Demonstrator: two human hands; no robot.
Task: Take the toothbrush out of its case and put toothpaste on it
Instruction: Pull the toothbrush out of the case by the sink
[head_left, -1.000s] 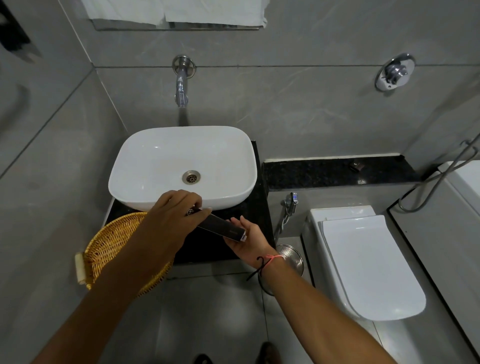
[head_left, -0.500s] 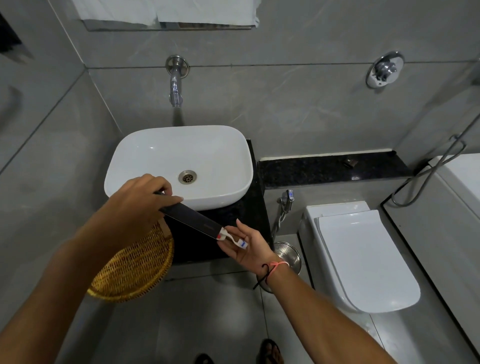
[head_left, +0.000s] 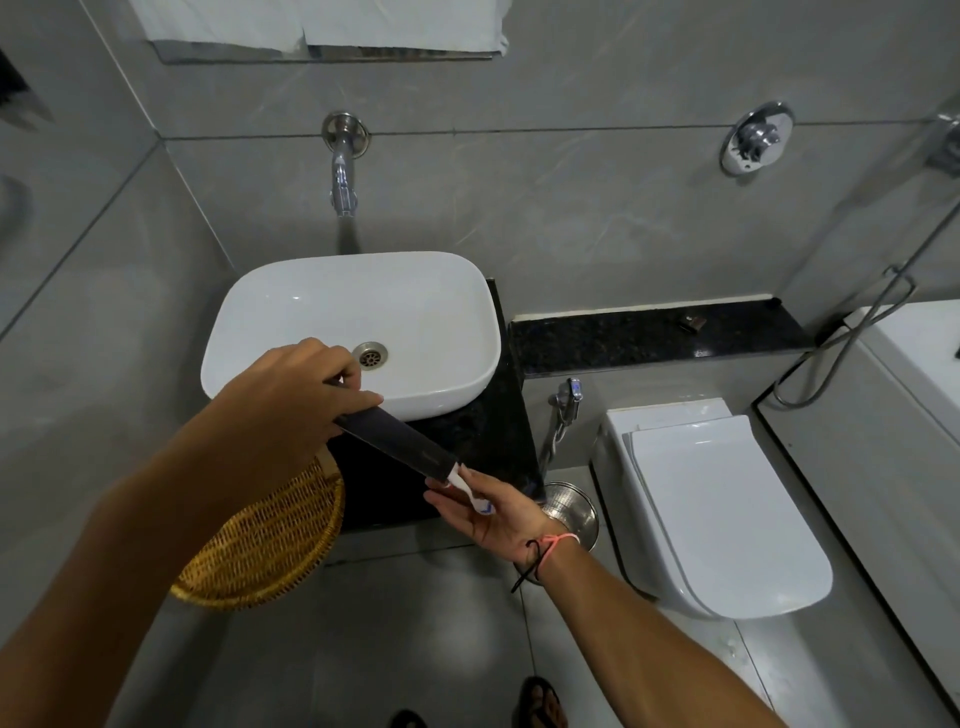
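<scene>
Before basin: left hand (head_left: 280, 410) grips slim dark case (head_left: 397, 447); right hand (head_left: 493, 512) pinches white toothbrush (head_left: 467, 491).

- We see grey tiled walls (head_left: 571, 197) and a grey floor (head_left: 415, 649).
- We note a white basin (head_left: 291, 312) on a black counter (head_left: 498, 431) beneath a wall tap (head_left: 343, 176).
- We find a white toilet (head_left: 727, 499) at the right, below a black stone ledge (head_left: 623, 338).
</scene>
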